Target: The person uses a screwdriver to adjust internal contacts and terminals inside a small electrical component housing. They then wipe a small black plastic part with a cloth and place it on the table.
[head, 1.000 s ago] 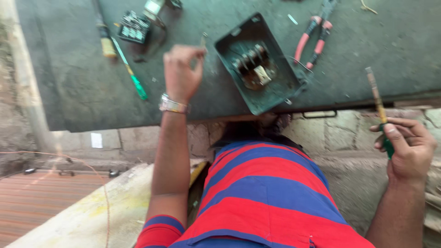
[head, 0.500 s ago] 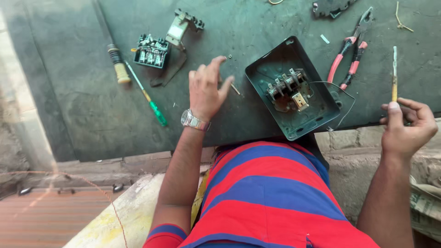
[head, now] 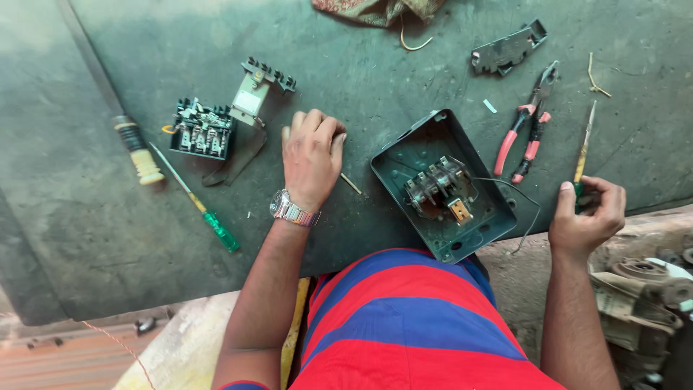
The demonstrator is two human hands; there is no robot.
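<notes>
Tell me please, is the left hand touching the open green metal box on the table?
Apart. In the head view, bare table shows between the left hand and the green metal box.

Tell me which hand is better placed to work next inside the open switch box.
Probably the right hand: it already grips a screwdriver and sits just beside the open switch box. The left hand lies empty-looking on the table, fingers curled, beside a small metal pin.
</notes>
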